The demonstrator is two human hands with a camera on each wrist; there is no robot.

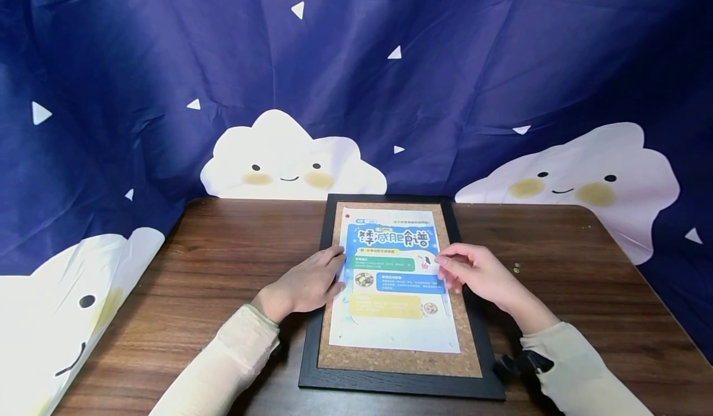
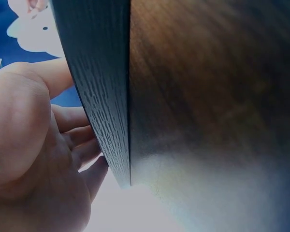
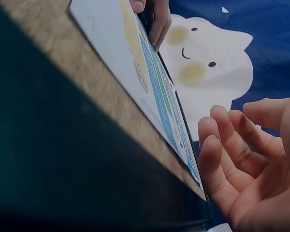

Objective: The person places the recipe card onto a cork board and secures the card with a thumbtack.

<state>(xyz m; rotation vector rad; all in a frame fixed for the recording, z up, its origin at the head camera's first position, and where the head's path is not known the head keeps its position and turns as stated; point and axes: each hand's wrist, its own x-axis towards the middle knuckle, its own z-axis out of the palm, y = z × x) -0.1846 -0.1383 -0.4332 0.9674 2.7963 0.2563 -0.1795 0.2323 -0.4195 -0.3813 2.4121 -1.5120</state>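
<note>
A printed poster (image 1: 390,335) with blue, green and yellow blocks lies on a black-framed cork board (image 1: 356,361). A red pushpin (image 1: 348,216) sits at its top left corner. My left hand (image 1: 312,280) rests across the frame's left side, fingertips at the paper's left edge; in the left wrist view its fingers reach to the black frame (image 2: 104,92). Over the poster's right edge hovers my right hand (image 1: 473,273). The right wrist view shows its fingers (image 3: 237,145) loosely bent, thumb apart, with nothing visible between them.
Several tiny objects (image 1: 517,267), too small to identify, lie on the wooden table (image 1: 250,236) right of the board. Behind the table hangs a dark blue cloth (image 1: 356,82) with smiling clouds. A black strap device (image 1: 523,364) is on the right wrist.
</note>
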